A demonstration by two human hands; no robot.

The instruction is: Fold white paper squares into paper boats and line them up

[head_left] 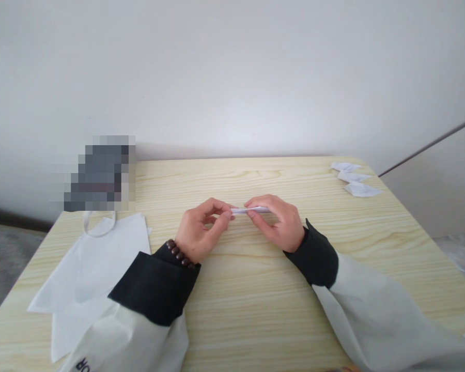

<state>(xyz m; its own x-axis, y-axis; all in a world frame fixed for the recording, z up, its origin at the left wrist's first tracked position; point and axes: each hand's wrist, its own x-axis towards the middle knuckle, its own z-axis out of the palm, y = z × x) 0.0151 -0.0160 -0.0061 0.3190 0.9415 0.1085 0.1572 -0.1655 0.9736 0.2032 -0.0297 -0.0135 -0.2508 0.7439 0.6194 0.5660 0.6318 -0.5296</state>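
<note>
A narrow strip of folded white paper is held level between my two hands over the middle of the table. My left hand pinches its left end between thumb and fingers, and a dark bead bracelet circles that wrist. My right hand grips the other end, thumb below and fingers on top, covering part of the paper. At the far right of the table lie three folded white paper pieces, pointed and set in a slanting row.
Loose white sheets overlap at the left, partly under my left sleeve. A white ring-shaped band rests on them. Behind stands a blurred dark object. The wooden table meets a pale wall at its back edge.
</note>
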